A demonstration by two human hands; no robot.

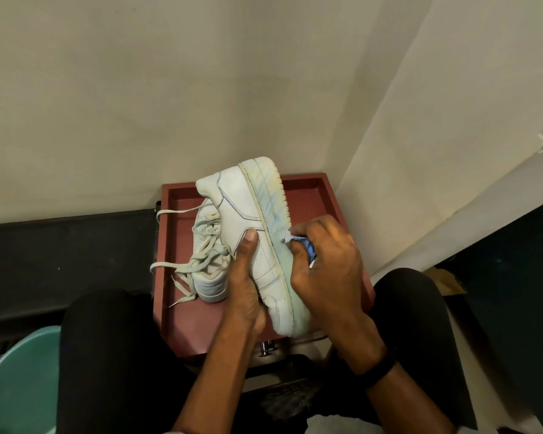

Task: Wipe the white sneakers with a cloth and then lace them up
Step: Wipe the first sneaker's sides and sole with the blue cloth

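A white sneaker [248, 208] is tipped on its side over a red tray [308, 189], its sole facing right. My left hand [245, 277] grips its upper, thumb lying along the side. My right hand [323, 261] holds a blue and white cloth [304, 244] bunched in its fingers and presses it against the sole's edge. A second white sneaker [209, 270] stands in the tray behind the first, its loose pale laces [182, 267] spilling over the tray's left rim.
The tray sits on a small stand in a wall corner, between my knees in black trousers. A teal bucket [19, 380] stands at the lower left. A dark ledge [60, 245] runs along the left wall. A black band circles my right wrist.
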